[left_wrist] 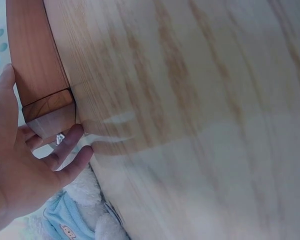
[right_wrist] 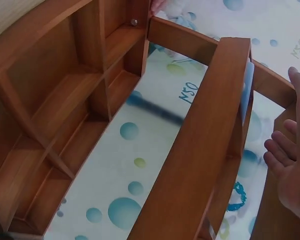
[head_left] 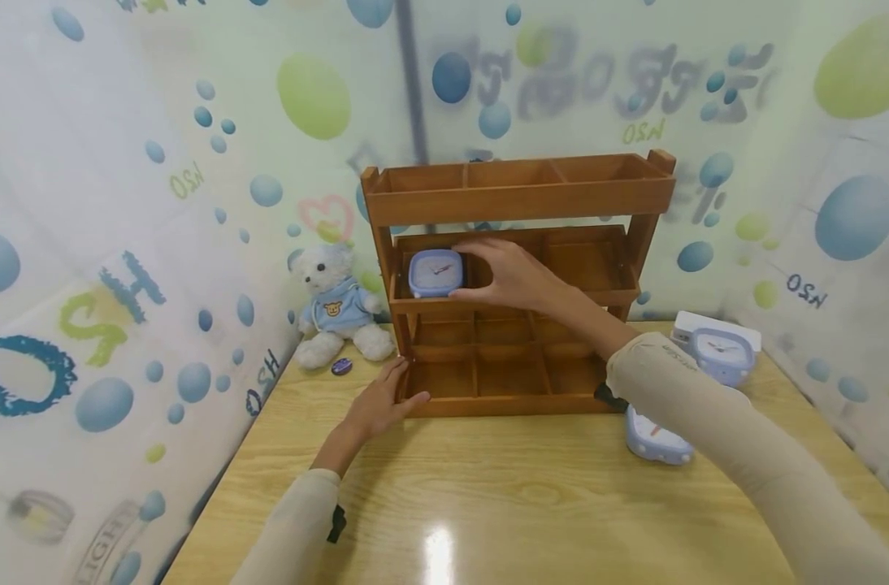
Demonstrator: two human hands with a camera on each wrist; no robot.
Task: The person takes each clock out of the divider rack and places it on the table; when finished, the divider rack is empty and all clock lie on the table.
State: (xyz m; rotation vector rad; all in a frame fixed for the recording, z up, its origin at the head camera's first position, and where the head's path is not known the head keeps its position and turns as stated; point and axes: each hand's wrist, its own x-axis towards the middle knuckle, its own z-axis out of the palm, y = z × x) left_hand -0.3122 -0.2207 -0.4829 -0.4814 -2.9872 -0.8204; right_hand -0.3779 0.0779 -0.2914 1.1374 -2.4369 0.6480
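Note:
A wooden shelf rack [head_left: 510,405] with divided compartments stands on the table. On its middle tier, at the left end, a blue alarm clock [head_left: 435,274] sits upright, facing forward. My right hand [head_left: 513,275] is just right of this clock, thumb low and fingers above. In the right wrist view the clock's edge [right_wrist: 247,92] shows beyond the shelf board, with a gap to my hand [right_wrist: 290,165]. My left hand [head_left: 377,402] holds the rack's lower left corner, its thumb in front and fingers at the side; the left wrist view shows fingers bent around the corner block [left_wrist: 52,115].
Left of the rack sits a white teddy bear [head_left: 335,305] in a blue top, a small purple disc [head_left: 341,366] before it. At right a blue clock [head_left: 722,354] stands before a white box [head_left: 744,331]. Another clock [head_left: 656,439] lies partly behind my right sleeve.

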